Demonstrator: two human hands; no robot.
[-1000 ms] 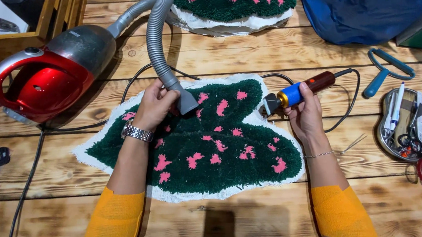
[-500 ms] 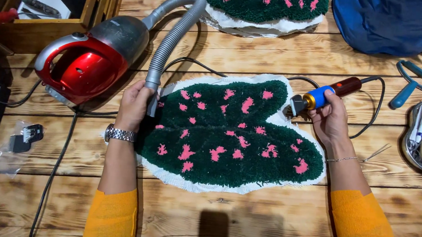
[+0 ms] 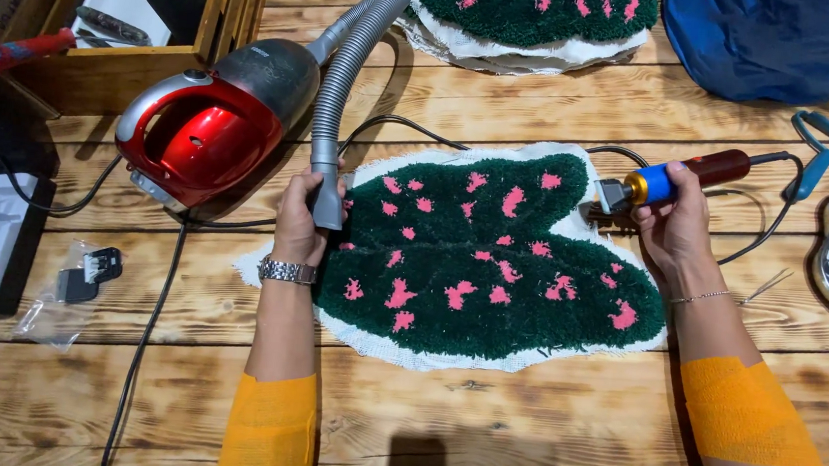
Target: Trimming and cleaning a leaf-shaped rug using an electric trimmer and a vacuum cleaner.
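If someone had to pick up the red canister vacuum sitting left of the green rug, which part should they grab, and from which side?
Probably the arched grey handle across the top of the red vacuum, taken from above. It bridges the body with a gap beneath, so fingers could wrap around it. The rounded shell offers no such hold, and the grey hose leaves the far end, held by the left hand at its nozzle.

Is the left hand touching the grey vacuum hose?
Touching. The head view shows the left hand wrapped around the grey vacuum hose near its nozzle, fingers closed on it, at the rug's left edge.
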